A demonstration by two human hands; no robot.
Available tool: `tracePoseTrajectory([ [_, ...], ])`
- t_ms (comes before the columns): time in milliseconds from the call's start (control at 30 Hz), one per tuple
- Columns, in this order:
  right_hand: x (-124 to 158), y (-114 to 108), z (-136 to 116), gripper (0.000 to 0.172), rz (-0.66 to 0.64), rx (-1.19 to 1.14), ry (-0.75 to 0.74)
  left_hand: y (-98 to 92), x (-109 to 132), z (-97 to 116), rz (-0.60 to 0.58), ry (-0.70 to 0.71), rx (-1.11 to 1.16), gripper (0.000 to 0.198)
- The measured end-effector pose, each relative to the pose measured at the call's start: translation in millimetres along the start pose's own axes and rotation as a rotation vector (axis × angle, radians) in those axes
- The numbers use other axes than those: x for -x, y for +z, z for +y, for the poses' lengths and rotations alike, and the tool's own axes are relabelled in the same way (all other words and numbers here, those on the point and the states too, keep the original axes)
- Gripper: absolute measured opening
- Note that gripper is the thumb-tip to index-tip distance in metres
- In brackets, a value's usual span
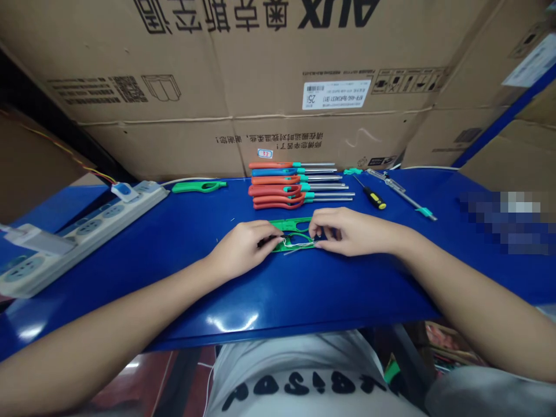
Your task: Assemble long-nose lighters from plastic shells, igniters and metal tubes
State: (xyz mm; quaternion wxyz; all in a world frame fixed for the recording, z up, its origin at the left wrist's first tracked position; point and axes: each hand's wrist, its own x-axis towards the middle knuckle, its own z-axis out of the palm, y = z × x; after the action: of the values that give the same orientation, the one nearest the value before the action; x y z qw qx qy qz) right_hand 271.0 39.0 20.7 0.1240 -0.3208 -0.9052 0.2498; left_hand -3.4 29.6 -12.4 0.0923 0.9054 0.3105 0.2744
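Two green plastic shell halves (290, 225) lie on the blue table, one behind the other, with thin white wires (297, 244) and a small dark part in the nearer one. My left hand (245, 248) is at the left end of the nearer half, thumb and fingers pinched on the small dark part by the wires. At the right end, my right hand (341, 231) has its thumb and fingertips closed near the wire ends; what they hold is too small to make out. A thin metal rod (292, 251) lies along the front edge of the nearer half.
Behind the hands, several red, orange and blue lighters (275, 190) lie stacked. A yellow-black screwdriver (373, 197) and a clear part with a rod (402, 192) are at right. At left are a green handle (197, 186) and a power strip (93, 229). Cardboard (260, 69) stands behind.
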Motion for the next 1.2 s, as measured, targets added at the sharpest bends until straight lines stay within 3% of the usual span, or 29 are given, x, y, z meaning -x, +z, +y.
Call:
tracePoseTrajectory([
  [233,-6,20,-4,0.013,-0.003,0.182,-0.111,0.8,0,0,0.003,-0.002,-0.023,0.009],
  [600,-8,21,-2,0.005,0.042,0.121,-0.140,-0.8,1,2,-0.010,-0.051,-0.002,0.013],
  [867,-12,20,0,0.012,0.111,-0.031,0.022,-0.3,0,3,-0.012,-0.069,0.015,0.013],
  [1200,-12,31,-6,0.014,0.206,0.017,0.053,1.4,0,5,-0.008,-0.073,0.008,0.013],
])
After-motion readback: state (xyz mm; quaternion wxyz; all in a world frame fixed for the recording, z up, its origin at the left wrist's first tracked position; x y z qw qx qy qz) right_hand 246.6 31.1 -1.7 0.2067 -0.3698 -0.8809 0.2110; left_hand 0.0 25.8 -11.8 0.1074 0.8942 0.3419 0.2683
